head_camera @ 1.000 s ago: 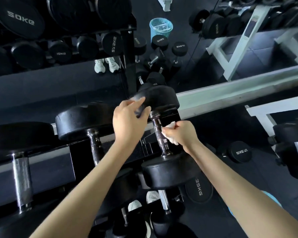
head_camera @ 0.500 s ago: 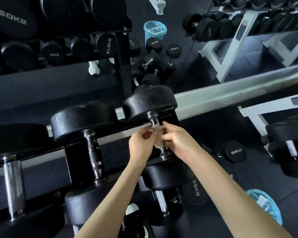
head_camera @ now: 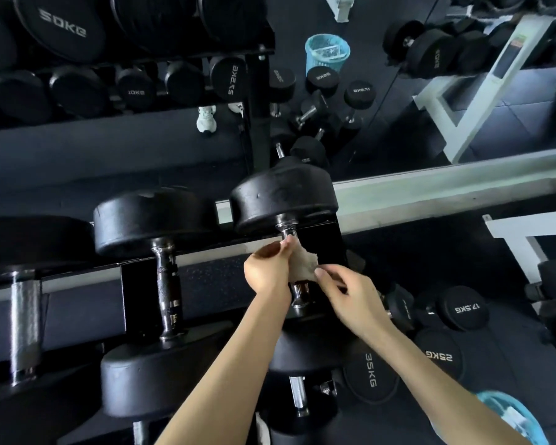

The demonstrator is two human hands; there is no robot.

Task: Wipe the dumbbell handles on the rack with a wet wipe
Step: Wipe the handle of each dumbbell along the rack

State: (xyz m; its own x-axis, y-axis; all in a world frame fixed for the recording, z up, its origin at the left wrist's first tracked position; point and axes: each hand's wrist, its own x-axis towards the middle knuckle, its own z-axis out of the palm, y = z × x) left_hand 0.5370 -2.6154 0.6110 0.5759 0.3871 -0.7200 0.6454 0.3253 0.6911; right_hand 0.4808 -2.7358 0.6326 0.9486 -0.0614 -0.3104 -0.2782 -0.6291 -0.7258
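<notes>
- The wet wipe [head_camera: 302, 266] is draped over the upper part of the handle [head_camera: 299, 292] of the right-most dumbbell [head_camera: 283, 200] on the rack [head_camera: 61, 283]. The chrome below the wipe is bare.
- Left hand [head_camera: 265, 268]: the fingers are closed in a pinch on the wipe's top edge, just under the upper head.
- Right hand [head_camera: 353, 297]: thumb and forefinger are closed on the wipe's lower right corner. The wipe is held at its edges only.
- Risk, tearing: the wipe is stretched between two pinches and its upper right edge looks ragged. It could be ripped by a hard pull across the metal.
- Risk, slip: if either pinch were loosened, the wipe could be dropped to the lower tier or the floor and soiled.
- Risk, partial coverage: the far side of the handle cannot be seen. Unless the wipe is wrapped fully round and drawn down, the back and the lower collar would likely be missed.
- Risk, caught fingers: the left fingers are set just beside the heavy head. They could be trapped if the dumbbell were rolled in its cradle.
- Risk, omission: the neighbouring handle [head_camera: 167, 284] and the far-left handle [head_camera: 24, 329] are uncovered. They could be skipped, or reached with a wipe already dried out.
</notes>
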